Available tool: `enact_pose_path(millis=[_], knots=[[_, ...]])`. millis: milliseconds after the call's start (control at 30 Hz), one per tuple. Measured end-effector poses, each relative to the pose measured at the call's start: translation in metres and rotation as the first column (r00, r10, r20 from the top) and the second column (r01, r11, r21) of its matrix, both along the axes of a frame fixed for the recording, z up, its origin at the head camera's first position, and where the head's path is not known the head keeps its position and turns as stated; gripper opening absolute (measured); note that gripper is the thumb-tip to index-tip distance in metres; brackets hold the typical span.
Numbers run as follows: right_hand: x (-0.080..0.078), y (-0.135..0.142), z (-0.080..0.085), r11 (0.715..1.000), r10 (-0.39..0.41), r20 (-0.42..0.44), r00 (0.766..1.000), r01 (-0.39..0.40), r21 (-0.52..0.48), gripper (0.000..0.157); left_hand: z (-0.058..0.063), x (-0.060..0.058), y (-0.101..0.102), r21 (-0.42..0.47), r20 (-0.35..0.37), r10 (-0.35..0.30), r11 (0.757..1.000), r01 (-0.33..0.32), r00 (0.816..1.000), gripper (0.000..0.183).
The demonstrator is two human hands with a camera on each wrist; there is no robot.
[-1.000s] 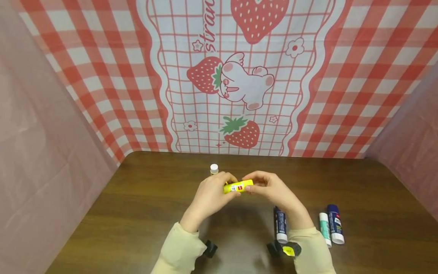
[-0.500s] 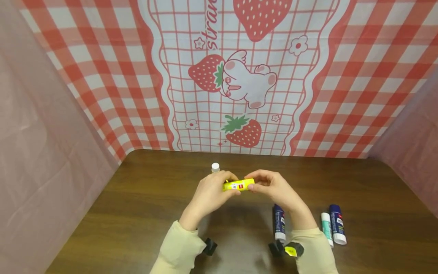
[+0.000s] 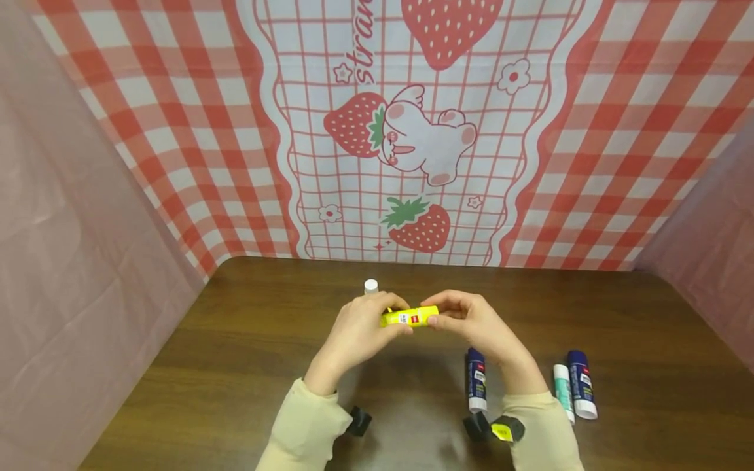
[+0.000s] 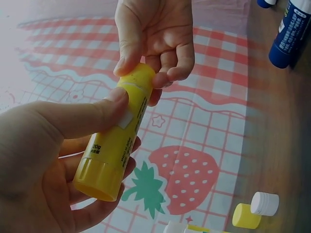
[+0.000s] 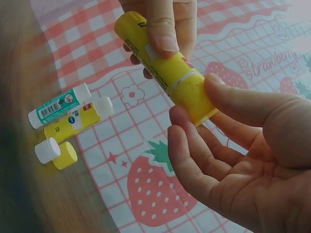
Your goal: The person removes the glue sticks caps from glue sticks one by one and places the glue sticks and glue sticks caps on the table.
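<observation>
A yellow glue stick (image 3: 415,316) is held up between both hands over the table, lying nearly level in the head view. My left hand (image 3: 359,327) grips its body, thumb along the near side and fingers behind, as the left wrist view of the glue stick (image 4: 114,145) shows. At the other end, my right hand (image 3: 471,320) pinches the yellow cap (image 5: 194,99) between thumb and fingertips. A thin pale line rings the glue stick where cap and body meet.
Right of centre lies a navy glue stick (image 3: 477,381). Farther right, another navy glue stick (image 3: 582,386) lies beside a teal-and-white one (image 3: 563,392). Beyond my left hand are an uncapped teal stick (image 5: 59,106), a yellow stick (image 5: 77,120), a white cap (image 5: 47,150) and a yellow cap (image 5: 65,156).
Both hands keep their hold on the yellow glue stick with barely any movement. The navy glue stick near my right forearm has rolled slightly left, and its red logo now shows.
</observation>
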State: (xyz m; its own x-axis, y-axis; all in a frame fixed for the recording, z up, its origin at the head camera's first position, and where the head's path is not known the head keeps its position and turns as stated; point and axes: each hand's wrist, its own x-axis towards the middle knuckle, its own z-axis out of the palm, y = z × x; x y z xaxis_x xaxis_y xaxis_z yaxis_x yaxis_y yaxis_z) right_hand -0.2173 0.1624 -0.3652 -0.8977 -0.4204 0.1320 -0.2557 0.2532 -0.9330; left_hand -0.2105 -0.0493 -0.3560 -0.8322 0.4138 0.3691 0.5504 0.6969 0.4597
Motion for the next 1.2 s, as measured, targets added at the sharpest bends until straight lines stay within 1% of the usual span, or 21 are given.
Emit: enact_pose_path(millis=[133,333,633,1000,1200], knots=[[0.0,0.0012,0.0002,1.0,0.011,-0.005,1.0,-0.011,-0.011,0.03,0.0015,0.0002,-0.0005,0.023,0.014,-0.024,0.999,0.024,1.0,0.027],[0.0,0.0017,0.0001,1.0,0.016,-0.018,1.0,-0.016,-0.017,0.028,0.003,0.0006,-0.0006,0.028,0.008,-0.052,0.998,0.052,0.999,0.026],[0.0015,-0.0001,0.0015,1.0,0.001,-0.035,0.999,-0.001,-0.013,0.028,0.0064,0.0021,-0.0019,0.021,0.004,-0.058,0.998,0.058,0.998,0.025],[0.0018,-0.0024,-0.0001,1.0,0.003,-0.04,0.999,-0.004,-0.024,0.028,0.0052,0.0014,-0.0038,0.05,0.028,-0.068,0.997,0.066,0.997,0.024],[0.0007,-0.0023,0.0002,1.0,0.004,-0.049,0.999,-0.005,-0.016,0.027,0.0071,0.001,-0.0048,0.056,0.05,-0.07,0.996,0.067,0.996,0.025]])
